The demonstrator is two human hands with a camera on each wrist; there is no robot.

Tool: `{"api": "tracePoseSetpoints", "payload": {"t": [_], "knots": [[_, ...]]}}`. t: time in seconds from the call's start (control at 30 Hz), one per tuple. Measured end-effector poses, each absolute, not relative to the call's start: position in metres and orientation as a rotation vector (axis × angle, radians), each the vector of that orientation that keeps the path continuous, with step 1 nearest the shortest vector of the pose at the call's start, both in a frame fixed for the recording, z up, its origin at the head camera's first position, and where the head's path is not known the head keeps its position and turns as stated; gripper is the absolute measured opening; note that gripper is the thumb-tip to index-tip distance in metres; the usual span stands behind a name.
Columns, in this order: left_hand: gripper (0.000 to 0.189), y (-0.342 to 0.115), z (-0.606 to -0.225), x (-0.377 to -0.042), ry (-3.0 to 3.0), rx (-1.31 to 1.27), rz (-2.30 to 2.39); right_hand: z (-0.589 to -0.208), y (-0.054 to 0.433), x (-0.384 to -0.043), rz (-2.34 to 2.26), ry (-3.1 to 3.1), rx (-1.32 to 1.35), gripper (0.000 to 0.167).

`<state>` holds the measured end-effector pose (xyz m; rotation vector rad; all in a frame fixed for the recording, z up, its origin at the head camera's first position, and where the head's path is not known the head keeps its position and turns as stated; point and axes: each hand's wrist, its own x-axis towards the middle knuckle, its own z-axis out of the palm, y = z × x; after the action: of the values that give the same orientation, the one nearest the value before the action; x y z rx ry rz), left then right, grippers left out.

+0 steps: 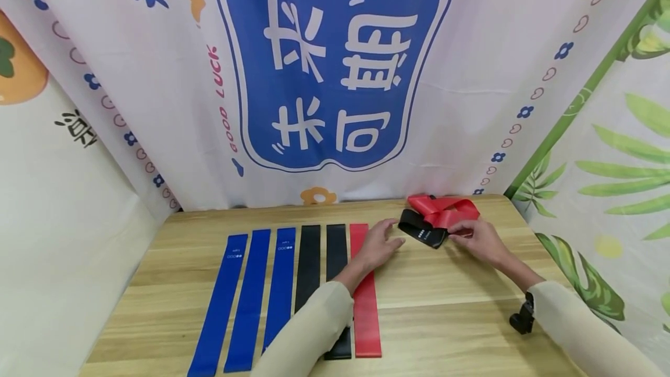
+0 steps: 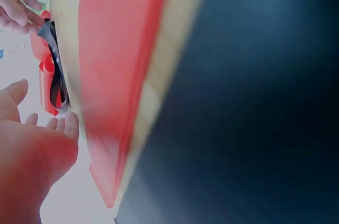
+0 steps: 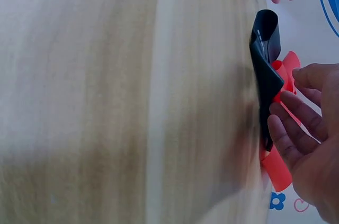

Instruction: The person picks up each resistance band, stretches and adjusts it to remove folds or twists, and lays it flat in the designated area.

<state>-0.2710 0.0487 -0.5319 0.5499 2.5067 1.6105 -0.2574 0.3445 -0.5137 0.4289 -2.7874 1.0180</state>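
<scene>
At the back right of the table lies a loosely looped black resistance band (image 1: 426, 235) with white print. My right hand (image 1: 484, 241) pinches its right end between thumb and fingers; the right wrist view shows this black band (image 3: 263, 57) standing partly on edge. My left hand (image 1: 378, 246) hovers by the band's left loop, fingers spread and holding nothing. In the left wrist view, a small gap separates the left hand (image 2: 32, 150) from the loop. Behind and under the black band is a crumpled pile of red resistance band (image 1: 455, 212).
Flat bands lie side by side on the wooden table (image 1: 439, 324): several blue and black ones, such as a blue band (image 1: 222, 301) and a black band (image 1: 309, 255), then a red band (image 1: 367, 313). My left forearm passes over some. A printed curtain (image 1: 173, 132) hangs behind.
</scene>
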Motion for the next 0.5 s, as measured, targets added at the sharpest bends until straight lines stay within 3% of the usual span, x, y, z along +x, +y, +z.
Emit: {"api": "tracePoseSetpoints", "payload": {"t": [0.5], "knots": [[0.061,0.071,-0.529,-0.275,2.276,0.392,1.736,-0.531,0.336,-0.259,1.153,-2.760,0.337,0.021]]}}
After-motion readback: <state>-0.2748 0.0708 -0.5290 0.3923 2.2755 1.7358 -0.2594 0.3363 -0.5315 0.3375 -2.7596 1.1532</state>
